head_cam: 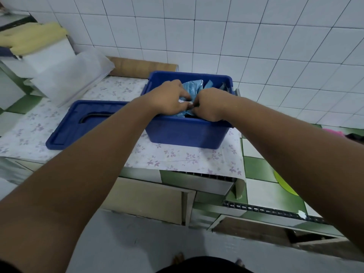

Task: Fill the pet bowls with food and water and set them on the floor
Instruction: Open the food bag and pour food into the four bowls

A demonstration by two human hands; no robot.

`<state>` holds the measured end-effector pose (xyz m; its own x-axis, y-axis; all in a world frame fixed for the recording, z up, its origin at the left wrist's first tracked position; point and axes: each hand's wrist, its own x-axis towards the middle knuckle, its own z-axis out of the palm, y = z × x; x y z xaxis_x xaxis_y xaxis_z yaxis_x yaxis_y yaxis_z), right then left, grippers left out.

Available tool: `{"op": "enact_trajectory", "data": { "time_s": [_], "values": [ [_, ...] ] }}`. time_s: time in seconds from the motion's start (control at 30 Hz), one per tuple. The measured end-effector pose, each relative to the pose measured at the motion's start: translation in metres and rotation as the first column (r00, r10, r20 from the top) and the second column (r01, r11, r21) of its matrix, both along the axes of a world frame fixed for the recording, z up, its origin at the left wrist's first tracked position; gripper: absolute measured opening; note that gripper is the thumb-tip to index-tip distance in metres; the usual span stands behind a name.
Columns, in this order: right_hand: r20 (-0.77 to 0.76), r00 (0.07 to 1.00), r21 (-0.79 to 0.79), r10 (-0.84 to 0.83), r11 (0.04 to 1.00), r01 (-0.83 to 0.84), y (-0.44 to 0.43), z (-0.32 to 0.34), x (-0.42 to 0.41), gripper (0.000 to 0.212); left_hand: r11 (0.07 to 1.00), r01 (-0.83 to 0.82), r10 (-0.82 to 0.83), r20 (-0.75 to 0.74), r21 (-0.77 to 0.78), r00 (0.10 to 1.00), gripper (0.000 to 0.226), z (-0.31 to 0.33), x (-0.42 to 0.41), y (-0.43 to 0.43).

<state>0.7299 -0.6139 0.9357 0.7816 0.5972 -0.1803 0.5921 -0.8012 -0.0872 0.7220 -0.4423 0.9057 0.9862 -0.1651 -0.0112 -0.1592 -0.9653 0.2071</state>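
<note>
Head view: a light-blue food pouch [192, 86] lies in the blue bin [187, 133], its long axis running from near to far beyond the hands. The left hand [169, 98] and right hand [211, 106] meet at its near edge, equally close, both pinching it. The lid [78, 123] lies to the left on the tabletop [177, 157].

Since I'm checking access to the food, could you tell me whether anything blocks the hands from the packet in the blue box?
Nothing visible does: the lid lies on the counter left of the box, and the left hand and right hand both grip the packet.
</note>
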Motion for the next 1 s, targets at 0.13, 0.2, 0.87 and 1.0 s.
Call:
{"op": "enact_trajectory", "data": {
  "time_s": [0.13,0.2,0.87,1.0],
  "values": [
    [-0.015,1.0,0.02,-0.026,0.999,0.026,0.002,-0.003,0.003,0.036,0.99,0.034,-0.026,-0.061,0.134,0.998,0.046,-0.004,0.003,-0.003],
    [-0.005,0.997,0.11,-0.075,0.991,0.075,0.002,-0.006,0.006,0.034,0.994,0.035,-0.031,-0.042,0.106,0.999,0.047,-0.005,0.002,-0.002],
    [-0.043,0.981,0.665,-0.19,0.727,0.17,-0.014,-0.003,0.019,0.012,0.925,-0.068,0.142,0.173,-0.373,0.975,0.015,0.019,-0.008,-0.027],
    [-0.02,0.973,0.724,-0.23,0.668,0.173,-0.028,0.002,0.021,0.019,0.913,-0.074,0.175,0.219,-0.401,0.96,0.025,0.027,-0.006,-0.05]
  ]
}}
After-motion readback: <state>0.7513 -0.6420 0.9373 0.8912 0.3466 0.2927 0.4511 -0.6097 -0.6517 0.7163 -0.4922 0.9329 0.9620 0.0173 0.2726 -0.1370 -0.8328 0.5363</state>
